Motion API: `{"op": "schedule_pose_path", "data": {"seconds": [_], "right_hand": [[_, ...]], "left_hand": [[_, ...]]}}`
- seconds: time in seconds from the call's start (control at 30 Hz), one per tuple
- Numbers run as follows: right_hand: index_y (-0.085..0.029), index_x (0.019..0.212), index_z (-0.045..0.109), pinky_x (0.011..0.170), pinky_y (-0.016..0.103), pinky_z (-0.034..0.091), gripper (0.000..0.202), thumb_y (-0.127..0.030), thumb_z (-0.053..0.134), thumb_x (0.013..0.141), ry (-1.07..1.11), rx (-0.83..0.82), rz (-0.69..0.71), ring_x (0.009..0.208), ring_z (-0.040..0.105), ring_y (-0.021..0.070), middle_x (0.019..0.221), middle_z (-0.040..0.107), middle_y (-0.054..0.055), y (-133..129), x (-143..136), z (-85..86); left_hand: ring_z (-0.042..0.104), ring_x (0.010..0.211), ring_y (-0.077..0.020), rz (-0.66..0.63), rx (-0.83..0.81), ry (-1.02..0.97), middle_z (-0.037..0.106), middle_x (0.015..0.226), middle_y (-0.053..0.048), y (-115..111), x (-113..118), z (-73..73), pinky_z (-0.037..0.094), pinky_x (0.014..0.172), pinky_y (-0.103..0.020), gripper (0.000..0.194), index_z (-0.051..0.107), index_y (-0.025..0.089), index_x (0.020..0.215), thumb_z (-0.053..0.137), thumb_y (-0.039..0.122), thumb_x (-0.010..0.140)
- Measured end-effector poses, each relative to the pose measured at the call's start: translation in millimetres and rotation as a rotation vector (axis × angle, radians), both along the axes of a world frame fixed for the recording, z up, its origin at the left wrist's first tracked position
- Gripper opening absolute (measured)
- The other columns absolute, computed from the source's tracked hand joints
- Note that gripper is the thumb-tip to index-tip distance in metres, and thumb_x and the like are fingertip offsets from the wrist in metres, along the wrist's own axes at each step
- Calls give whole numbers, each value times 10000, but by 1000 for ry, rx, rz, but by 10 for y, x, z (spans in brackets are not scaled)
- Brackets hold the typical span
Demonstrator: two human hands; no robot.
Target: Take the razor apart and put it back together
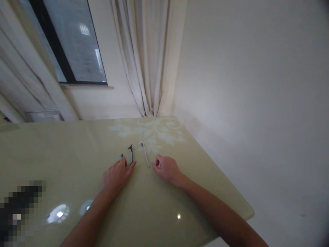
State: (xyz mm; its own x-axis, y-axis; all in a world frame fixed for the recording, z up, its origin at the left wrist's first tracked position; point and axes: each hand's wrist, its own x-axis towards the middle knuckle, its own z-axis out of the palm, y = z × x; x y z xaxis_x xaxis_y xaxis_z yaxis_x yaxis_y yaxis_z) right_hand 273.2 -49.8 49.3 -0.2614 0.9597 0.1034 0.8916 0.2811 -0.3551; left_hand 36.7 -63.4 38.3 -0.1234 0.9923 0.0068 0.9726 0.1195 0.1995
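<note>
On the glossy table lies a razor [131,156], its dark head pointing away from me. To its right is a thin pale toothbrush [146,156] with a dark head. My left hand [115,174] rests on the table with curled fingers. Its thumb stretches out to the lower end of the razor handle, apart from the index finger. Just beyond the index finger shows the end of a small dark and teal thing [121,156]; the rest of it is hidden. My right hand [167,168] is beside the toothbrush's lower end, loosely curled, a gap between thumb and index finger.
The pale green table [205,192] has a white floral pattern near its far corner and reflects lights. A wall [252,96] runs along its right side. Beyond the far edge hang curtains [146,58] beside a window [77,41]. A blurred dark shape [20,206] is at lower left.
</note>
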Motion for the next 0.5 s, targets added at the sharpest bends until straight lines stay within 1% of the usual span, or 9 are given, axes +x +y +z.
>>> {"op": "schedule_pose_path", "data": {"seconds": [0.1,0.27,0.4,0.5], "right_hand": [[-202,958,702,650,276,322,213,-407,644,962,25,-51,5,737,612,167,840,728,43,-27,73,-82],[-190,931,686,619,278,281,241,-426,641,958,66,-84,13,702,557,154,811,699,31,-25,35,-89],[-204,944,689,621,282,267,253,-452,638,956,31,-111,55,702,549,156,837,707,35,-74,19,-122],[-211,948,691,620,287,256,252,-455,630,955,3,-109,72,704,557,161,840,713,37,-92,16,-144]], "left_hand": [[731,933,-365,-14,-23,29,751,1038,-151,-19,16,49,497,740,-415,579,599,209,962,318,715,982],[719,936,-370,-43,-75,28,733,1068,-164,-83,-5,90,491,756,-441,639,606,209,916,296,766,958],[715,894,-349,-72,-63,41,729,1026,-146,-121,-17,74,479,737,-427,596,601,217,877,309,728,972],[715,869,-351,-61,-56,48,732,1002,-142,-102,-26,57,478,728,-433,578,609,217,863,329,710,972]]}}
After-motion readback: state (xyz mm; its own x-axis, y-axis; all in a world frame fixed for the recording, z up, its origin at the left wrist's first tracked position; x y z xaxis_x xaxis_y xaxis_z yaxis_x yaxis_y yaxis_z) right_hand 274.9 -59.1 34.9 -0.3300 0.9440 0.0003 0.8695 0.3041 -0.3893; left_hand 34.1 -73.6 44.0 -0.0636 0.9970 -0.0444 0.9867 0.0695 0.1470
